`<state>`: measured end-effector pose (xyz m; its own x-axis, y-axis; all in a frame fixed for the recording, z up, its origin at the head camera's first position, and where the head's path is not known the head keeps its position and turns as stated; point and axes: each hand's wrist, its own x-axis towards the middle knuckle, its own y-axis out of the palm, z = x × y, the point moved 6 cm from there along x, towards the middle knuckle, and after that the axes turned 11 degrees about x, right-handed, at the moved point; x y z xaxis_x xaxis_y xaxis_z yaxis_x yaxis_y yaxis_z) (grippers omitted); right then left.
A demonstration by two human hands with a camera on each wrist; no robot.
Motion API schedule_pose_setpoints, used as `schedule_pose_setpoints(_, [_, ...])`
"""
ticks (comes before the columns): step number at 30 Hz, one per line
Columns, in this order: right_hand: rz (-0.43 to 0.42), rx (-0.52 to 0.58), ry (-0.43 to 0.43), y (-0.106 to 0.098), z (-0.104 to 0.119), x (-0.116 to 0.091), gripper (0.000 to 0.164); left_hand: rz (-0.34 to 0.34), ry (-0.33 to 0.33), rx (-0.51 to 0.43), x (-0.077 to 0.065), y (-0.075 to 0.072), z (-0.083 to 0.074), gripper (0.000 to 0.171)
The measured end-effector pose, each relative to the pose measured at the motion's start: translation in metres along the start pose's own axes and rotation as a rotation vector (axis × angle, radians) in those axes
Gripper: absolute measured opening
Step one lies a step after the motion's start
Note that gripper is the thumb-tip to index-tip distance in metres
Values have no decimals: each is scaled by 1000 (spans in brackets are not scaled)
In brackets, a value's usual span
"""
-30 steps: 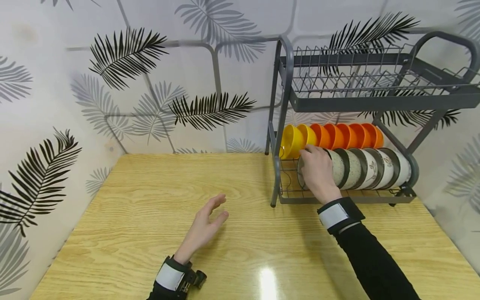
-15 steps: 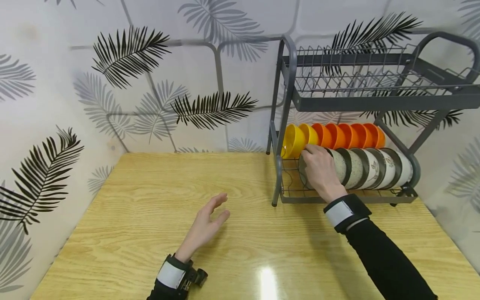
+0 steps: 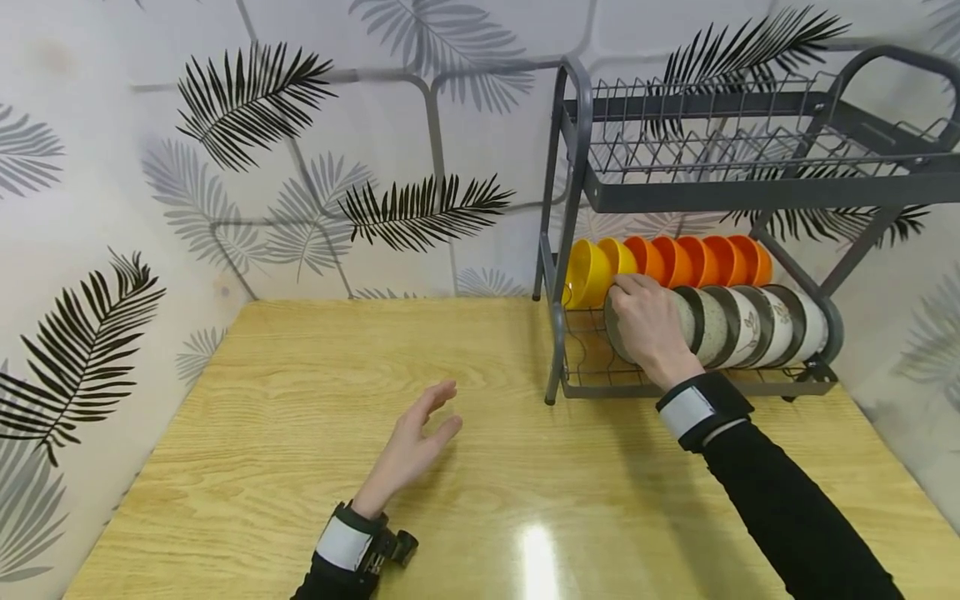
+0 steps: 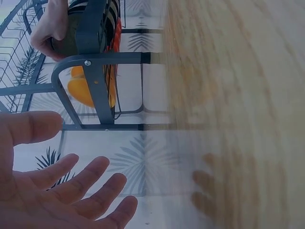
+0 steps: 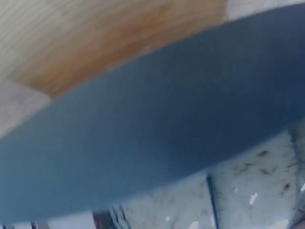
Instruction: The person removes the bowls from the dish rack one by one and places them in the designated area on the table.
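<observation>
My right hand (image 3: 651, 321) reaches into the lower tier of a grey dish rack (image 3: 600, 390) and grips the upper rim of the leftmost bowl (image 3: 617, 333) in the front row. The bowl stands on its side, largely covered by the hand. Speckled and white patterned bowls (image 3: 750, 325) line up to its right. Yellow bowls (image 3: 587, 273) and orange bowls (image 3: 701, 261) form the row behind. Over the wooden table, my left hand (image 3: 410, 446) is held with fingers apart and nothing in it; the left wrist view shows its open palm (image 4: 28, 195).
The rack's upper wire tier (image 3: 735, 154) overhangs the bowls, and its left post (image 3: 558, 350) rises beside the right hand. A patterned wall (image 3: 390, 125) closes off the back. A blurred dark band (image 5: 152, 119) crosses the right wrist view in front of speckled bowls (image 5: 252, 186).
My right wrist and forearm have shifted slightly to the right, and the gripped bowl's edge has moved a little right with the hand. The left hand has stayed in place. The head view has tilted slightly.
</observation>
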<state>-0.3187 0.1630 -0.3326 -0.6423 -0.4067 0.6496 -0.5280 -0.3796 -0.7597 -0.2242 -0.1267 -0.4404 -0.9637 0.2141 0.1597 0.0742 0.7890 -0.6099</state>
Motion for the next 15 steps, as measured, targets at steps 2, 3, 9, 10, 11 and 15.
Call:
schedule_pose_setpoints(2, [-3, 14, 7, -4, -1, 4, 13, 0, -1, -6, 0, -1, -1, 52])
schedule_pose_setpoints(3, [-5, 29, 13, -7, -1, 6, 15, 0, 0, -7, 1, -2, -1, 52])
schedule_pose_setpoints(9, [-48, 188, 137, -18, -8, 12, 29, 1, 29, -14, 0, -3, -4, 53])
schedule_pose_setpoints(10, [-62, 223, 170, -20, -9, 12, 31, 1, 34, -15, 0, -3, -5, 53])
schedule_pose_setpoints(11, [-79, 262, 205, -22, -11, 11, 34, 2, 34, -18, 0, -3, -5, 53])
schedule_pose_setpoints(15, [-165, 390, 299, -32, -14, 8, 40, -13, 44, -16, -1, -4, -5, 52])
